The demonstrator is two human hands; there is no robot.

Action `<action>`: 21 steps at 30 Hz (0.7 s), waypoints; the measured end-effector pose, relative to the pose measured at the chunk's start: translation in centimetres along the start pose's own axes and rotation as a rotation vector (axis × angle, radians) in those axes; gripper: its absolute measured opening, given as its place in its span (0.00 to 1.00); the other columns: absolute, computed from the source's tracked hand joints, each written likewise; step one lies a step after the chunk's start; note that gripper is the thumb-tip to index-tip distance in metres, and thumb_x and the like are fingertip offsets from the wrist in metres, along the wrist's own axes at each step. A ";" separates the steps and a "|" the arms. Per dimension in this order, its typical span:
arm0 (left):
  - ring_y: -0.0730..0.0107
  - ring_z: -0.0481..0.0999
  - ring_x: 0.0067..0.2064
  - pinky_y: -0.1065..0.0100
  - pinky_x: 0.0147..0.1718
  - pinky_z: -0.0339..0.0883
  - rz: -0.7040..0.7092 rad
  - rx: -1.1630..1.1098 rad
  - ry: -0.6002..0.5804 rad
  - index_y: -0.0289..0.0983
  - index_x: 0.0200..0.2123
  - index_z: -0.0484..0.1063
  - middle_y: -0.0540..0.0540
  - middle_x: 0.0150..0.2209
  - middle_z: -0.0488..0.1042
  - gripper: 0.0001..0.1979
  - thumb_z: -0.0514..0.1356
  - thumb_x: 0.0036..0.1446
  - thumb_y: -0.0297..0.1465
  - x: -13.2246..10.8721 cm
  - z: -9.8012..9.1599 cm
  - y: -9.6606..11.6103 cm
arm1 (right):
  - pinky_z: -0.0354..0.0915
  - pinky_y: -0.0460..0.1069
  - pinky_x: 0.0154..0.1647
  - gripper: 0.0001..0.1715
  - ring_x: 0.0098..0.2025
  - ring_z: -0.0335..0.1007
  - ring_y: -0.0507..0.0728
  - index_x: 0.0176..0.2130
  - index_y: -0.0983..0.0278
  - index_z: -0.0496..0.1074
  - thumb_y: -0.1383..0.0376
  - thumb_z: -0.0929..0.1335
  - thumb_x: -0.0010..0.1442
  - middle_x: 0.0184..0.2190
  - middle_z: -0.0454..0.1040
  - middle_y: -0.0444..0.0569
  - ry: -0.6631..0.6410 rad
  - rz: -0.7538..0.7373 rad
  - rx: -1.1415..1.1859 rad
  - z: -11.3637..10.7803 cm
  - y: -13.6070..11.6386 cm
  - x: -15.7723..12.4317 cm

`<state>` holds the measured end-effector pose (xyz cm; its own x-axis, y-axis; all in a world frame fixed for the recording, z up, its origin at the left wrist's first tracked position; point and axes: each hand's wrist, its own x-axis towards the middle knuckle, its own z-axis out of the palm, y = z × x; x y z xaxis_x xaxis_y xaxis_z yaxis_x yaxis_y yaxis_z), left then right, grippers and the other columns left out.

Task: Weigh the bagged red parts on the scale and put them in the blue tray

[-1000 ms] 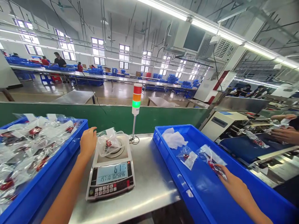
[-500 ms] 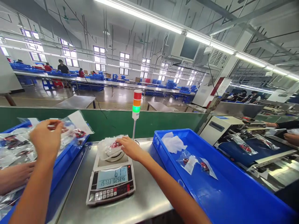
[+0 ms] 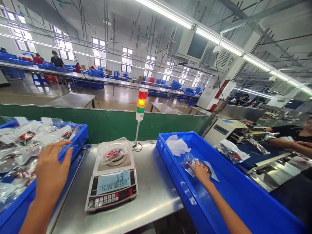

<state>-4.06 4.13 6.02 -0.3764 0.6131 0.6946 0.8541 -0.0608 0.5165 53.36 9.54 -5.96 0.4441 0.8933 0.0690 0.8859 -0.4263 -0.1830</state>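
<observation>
My left hand (image 3: 52,167) hovers by the inner edge of the left blue bin (image 3: 84,130), thumb and fingers apart, holding nothing. Inside that bin lie many clear plastic packets (image 3: 26,136) with red contents and white paper slips. My right hand (image 3: 201,172) reaches down into the right blue bin (image 3: 234,195), its bent fingers closed on a clear packet (image 3: 186,161) with dark red contents. Another packet (image 3: 212,170) lies just beside it, partly behind the hand. Between the bins, a counting scale (image 3: 112,182) reads 59 and carries a clear bag of red pieces (image 3: 113,152).
Behind the scale stands a signal light (image 3: 141,104), lit orange. Crumpled white plastic (image 3: 177,146) lies in the right bin's far corner. Further right, a co-worker's arms (image 3: 285,143) are at a conveyor machine (image 3: 229,135) with packets. A green partition (image 3: 117,123) runs behind the steel table (image 3: 151,182).
My right hand has moved from the scale into the right bin. My left hand has lowered without the packet. The reading dropped from 61 to 59, and the light turned from green to orange.
</observation>
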 end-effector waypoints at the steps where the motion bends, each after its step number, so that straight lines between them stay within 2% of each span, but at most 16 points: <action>1: 0.43 0.76 0.55 0.40 0.58 0.69 0.010 -0.034 -0.045 0.43 0.42 0.73 0.40 0.47 0.78 0.19 0.49 0.62 0.46 -1.0 0.8 0.5 | 0.69 0.72 0.51 0.34 0.59 0.72 0.80 0.64 0.69 0.68 0.54 0.63 0.66 0.60 0.70 0.74 -0.073 0.043 -0.053 1.0 1.6 -0.5; 4: 0.46 0.77 0.53 0.44 0.56 0.70 0.022 -0.104 -0.160 0.43 0.41 0.73 0.42 0.47 0.79 0.19 0.49 0.61 0.46 -3.5 2.7 1.3 | 0.72 0.65 0.50 0.35 0.58 0.74 0.76 0.66 0.59 0.67 0.52 0.67 0.63 0.63 0.70 0.65 -0.215 0.052 -0.157 3.6 4.4 -1.6; 6: 0.49 0.77 0.53 0.47 0.56 0.71 0.024 -0.118 -0.200 0.42 0.40 0.74 0.42 0.47 0.79 0.19 0.49 0.62 0.47 -4.6 3.5 1.3 | 0.72 0.63 0.53 0.33 0.59 0.73 0.74 0.64 0.63 0.69 0.53 0.66 0.65 0.61 0.71 0.66 -0.211 0.031 -0.189 4.6 4.8 -1.6; 8: 0.50 0.77 0.52 0.50 0.55 0.71 0.020 -0.113 -0.215 0.42 0.40 0.74 0.42 0.46 0.80 0.19 0.49 0.62 0.47 -5.2 3.9 1.0 | 0.71 0.66 0.53 0.36 0.61 0.71 0.77 0.65 0.70 0.67 0.52 0.64 0.66 0.61 0.69 0.72 -0.193 0.037 -0.221 5.0 4.5 -1.0; 10: 0.51 0.77 0.52 0.51 0.54 0.71 0.012 -0.103 -0.217 0.43 0.40 0.74 0.42 0.46 0.80 0.20 0.49 0.63 0.47 -5.6 3.9 0.6 | 0.69 0.69 0.53 0.41 0.64 0.66 0.81 0.69 0.70 0.61 0.49 0.63 0.67 0.67 0.61 0.75 -0.173 0.039 -0.234 5.2 3.7 -0.4; 12: 0.51 0.77 0.53 0.51 0.55 0.70 0.004 -0.090 -0.218 0.43 0.40 0.74 0.42 0.47 0.80 0.20 0.48 0.63 0.48 -5.9 3.7 0.1 | 0.69 0.69 0.54 0.40 0.67 0.61 0.80 0.73 0.61 0.54 0.49 0.61 0.68 0.74 0.51 0.66 -0.160 -0.001 -0.224 5.4 2.7 0.0; 13: 0.50 0.77 0.53 0.51 0.55 0.70 0.001 -0.086 -0.221 0.43 0.41 0.74 0.42 0.47 0.80 0.20 0.48 0.63 0.48 -6.0 3.6 -0.1 | 0.69 0.67 0.55 0.38 0.68 0.60 0.78 0.73 0.57 0.54 0.50 0.60 0.69 0.75 0.50 0.61 -0.154 -0.035 -0.214 5.5 2.3 0.1; 15: 0.51 0.77 0.53 0.51 0.55 0.70 0.001 -0.079 -0.231 0.43 0.41 0.74 0.42 0.47 0.80 0.20 0.49 0.64 0.48 -6.1 3.5 -0.5 | 0.69 0.64 0.55 0.33 0.67 0.63 0.74 0.71 0.57 0.59 0.55 0.59 0.70 0.72 0.58 0.59 -0.155 -0.109 -0.191 5.6 1.6 0.2; 18: 0.50 0.76 0.52 0.52 0.55 0.70 0.036 -0.072 -0.236 0.42 0.42 0.75 0.42 0.46 0.79 0.20 0.49 0.64 0.48 -6.3 3.4 -0.9 | 0.69 0.60 0.54 0.29 0.59 0.73 0.70 0.65 0.63 0.67 0.59 0.57 0.70 0.58 0.75 0.62 -0.181 -0.174 -0.166 5.3 1.7 0.1; 21: 0.51 0.75 0.53 0.53 0.54 0.70 0.098 -0.074 -0.265 0.41 0.43 0.76 0.41 0.48 0.79 0.20 0.50 0.64 0.47 -6.3 3.9 -1.1 | 0.70 0.58 0.51 0.28 0.53 0.78 0.68 0.62 0.63 0.71 0.59 0.56 0.70 0.49 0.81 0.59 -0.191 -0.165 -0.127 4.0 3.0 0.1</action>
<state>-1.22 3.37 -0.87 -0.1782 0.7855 0.5927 0.8496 -0.1810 0.4954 55.47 8.92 -10.46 0.2698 0.9577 -0.1005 0.9592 -0.2765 -0.0594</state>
